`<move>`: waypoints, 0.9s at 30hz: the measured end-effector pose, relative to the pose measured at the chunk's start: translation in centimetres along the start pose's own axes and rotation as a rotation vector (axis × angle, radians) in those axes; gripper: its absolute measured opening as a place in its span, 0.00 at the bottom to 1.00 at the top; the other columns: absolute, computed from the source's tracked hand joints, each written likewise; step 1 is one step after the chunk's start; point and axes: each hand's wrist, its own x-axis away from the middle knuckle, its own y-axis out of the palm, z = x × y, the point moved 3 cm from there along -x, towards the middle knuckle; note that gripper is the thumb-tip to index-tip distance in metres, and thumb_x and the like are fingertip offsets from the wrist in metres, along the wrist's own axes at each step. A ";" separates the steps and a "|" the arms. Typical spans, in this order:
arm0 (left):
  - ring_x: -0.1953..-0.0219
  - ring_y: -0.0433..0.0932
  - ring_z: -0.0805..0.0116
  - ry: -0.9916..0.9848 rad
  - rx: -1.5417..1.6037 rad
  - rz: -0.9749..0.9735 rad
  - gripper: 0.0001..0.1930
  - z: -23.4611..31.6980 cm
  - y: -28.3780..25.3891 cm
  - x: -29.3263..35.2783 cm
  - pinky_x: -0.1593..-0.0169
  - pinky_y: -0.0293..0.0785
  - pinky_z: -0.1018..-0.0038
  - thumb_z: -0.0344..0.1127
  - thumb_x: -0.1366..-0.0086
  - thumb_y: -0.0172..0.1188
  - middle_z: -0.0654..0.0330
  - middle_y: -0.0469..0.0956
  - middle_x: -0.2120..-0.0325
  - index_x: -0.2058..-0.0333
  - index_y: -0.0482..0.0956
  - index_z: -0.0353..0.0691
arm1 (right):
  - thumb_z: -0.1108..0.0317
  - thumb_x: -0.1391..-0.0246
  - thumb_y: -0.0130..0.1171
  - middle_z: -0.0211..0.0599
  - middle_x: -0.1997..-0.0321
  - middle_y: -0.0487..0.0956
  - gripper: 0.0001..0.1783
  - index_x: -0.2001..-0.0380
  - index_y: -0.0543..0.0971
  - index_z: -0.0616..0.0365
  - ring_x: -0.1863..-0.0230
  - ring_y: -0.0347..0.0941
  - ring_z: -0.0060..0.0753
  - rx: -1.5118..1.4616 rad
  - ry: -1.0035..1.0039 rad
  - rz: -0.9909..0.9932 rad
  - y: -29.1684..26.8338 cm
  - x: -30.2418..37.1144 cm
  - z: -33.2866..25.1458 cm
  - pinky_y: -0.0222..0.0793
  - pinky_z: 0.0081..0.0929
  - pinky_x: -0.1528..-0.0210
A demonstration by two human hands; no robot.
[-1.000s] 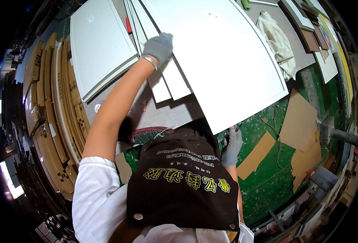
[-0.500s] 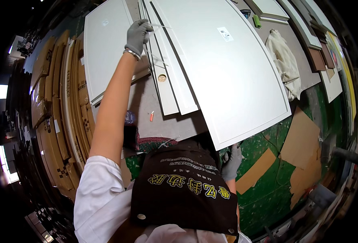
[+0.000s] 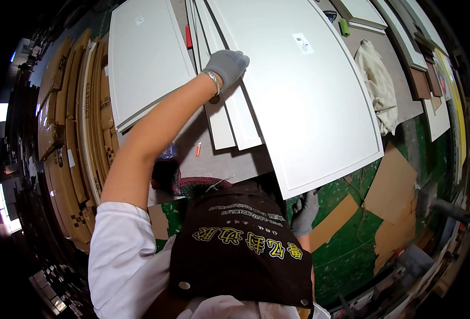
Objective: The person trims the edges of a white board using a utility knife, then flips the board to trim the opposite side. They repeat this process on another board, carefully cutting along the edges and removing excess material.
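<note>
My left hand, in a grey glove, is over the left long edge of the large white panel. Its fingers are curled closed; whatever they hold, if anything, is hidden. Beneath that wrist lie narrow white boards, side by side along the panel. My right hand, also gloved in grey, is low beside the panel's near edge. Its fingers are bent and partly hidden by the panel and apron, so I cannot make out what they hold.
Another white panel lies at the left, near a red object. An orange lighter rests on the grey tabletop. A cream cloth lies right of the large panel. Flattened cardboard covers part of the green floor.
My left hand has moved right and nearer, from above the narrow boards to the large panel's edge. Thin pale strips seen at it before are out of sight. My right hand has barely moved.
</note>
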 end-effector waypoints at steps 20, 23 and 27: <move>0.57 0.80 0.66 -0.165 1.170 0.045 0.20 -3.8 6.1 -0.8 0.50 0.76 0.70 0.52 0.34 0.58 0.58 0.82 0.60 0.50 0.79 0.47 | 0.64 0.31 0.45 0.26 0.68 0.70 0.14 0.54 0.74 0.64 0.77 0.59 0.12 -0.010 -0.036 -0.060 0.5 -0.7 -1.0 0.52 0.13 0.78; 0.70 0.76 0.73 -0.222 1.079 0.160 0.17 -3.6 4.8 -1.0 0.56 0.76 0.71 0.45 0.32 0.56 0.64 0.78 0.67 0.50 0.77 0.41 | 0.62 0.31 0.46 0.24 0.70 0.69 0.14 0.56 0.74 0.62 0.78 0.59 0.12 -0.076 0.001 -0.042 0.6 -0.5 -1.5 0.52 0.14 0.79; 0.57 0.79 0.67 -0.084 1.123 0.146 0.22 -4.2 5.9 -0.8 0.50 0.75 0.71 0.51 0.32 0.56 0.58 0.80 0.57 0.49 0.76 0.41 | 0.61 0.32 0.48 0.22 0.74 0.68 0.12 0.59 0.74 0.59 0.80 0.57 0.11 0.055 -0.166 -0.025 0.5 -0.2 -1.3 0.51 0.13 0.80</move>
